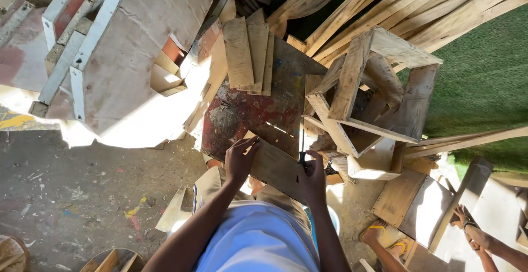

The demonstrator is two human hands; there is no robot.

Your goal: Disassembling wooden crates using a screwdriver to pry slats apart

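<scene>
Dusty concrete floor (82, 195), paint-flecked, scrap timber all round. Down at six o'clock, the left hand (240, 160) has its fingers pinched on the near corner of a small wooden board (275, 165) lying on a stained worktop (247, 112). The right hand (312, 177) is clenched round a dark slim tool (302, 145), possibly a screwdriver, upright at the board's right edge. At three o'clock sits an open wooden crate (374, 96). At four o'clock, another person's hand (462, 217) grips a plank (467, 189). Farther out, at twelve, short planks (247, 57) lie stacked.
</scene>
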